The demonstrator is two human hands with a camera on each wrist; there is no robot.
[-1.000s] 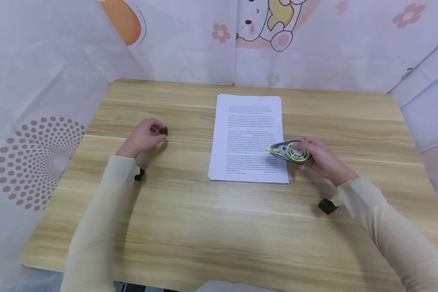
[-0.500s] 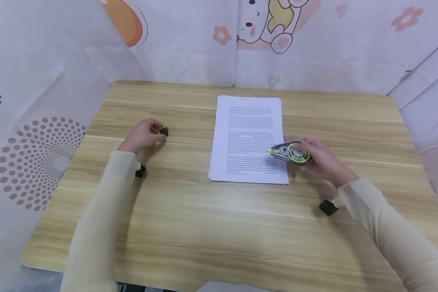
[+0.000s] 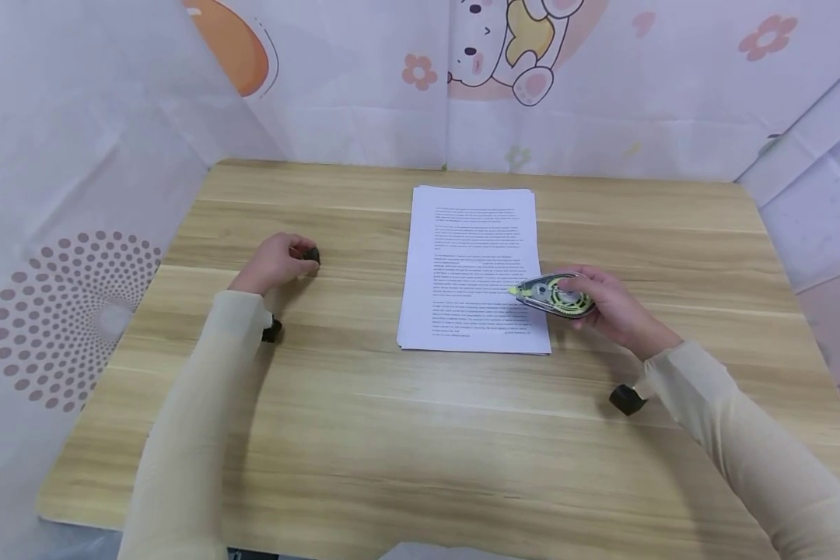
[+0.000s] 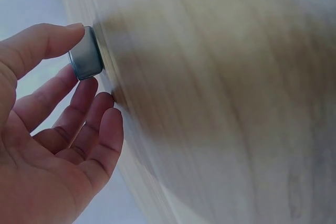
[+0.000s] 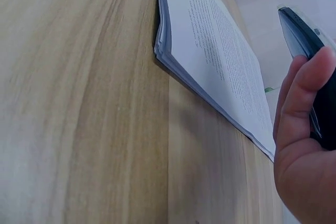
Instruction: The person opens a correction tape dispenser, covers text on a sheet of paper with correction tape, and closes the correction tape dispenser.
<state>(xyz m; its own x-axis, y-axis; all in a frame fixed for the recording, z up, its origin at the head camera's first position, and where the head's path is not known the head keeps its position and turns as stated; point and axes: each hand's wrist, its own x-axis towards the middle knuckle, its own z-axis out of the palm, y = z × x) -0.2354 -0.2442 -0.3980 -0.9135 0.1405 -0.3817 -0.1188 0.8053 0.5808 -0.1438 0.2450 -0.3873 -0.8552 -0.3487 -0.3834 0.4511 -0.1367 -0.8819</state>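
Note:
My right hand [image 3: 619, 307] grips a correction tape dispenser [image 3: 551, 295], see-through with yellow-green parts inside. Its pale tip points left, over the right part of a stack of printed paper [image 3: 455, 272]; I cannot tell whether it touches the sheet. In the right wrist view, the dispenser's dark edge [image 5: 310, 38] shows above the curled fingers. On the left of the table, my left hand [image 3: 274, 262] pinches a small dark cap [image 3: 312, 255] between thumb and index finger. The left wrist view shows the cap [image 4: 86, 56] as smooth and greyish, close to the tabletop.
The wooden table [image 3: 364, 435] has a rounded corner at back left. Printed curtains [image 3: 350, 85] hang behind it and at both sides. A small black block sits at each wrist, the left block [image 3: 271, 330] and the right block [image 3: 627, 400].
Both hands keep their places and their holds on the dispenser and the cap. Only the head view has shifted slightly.

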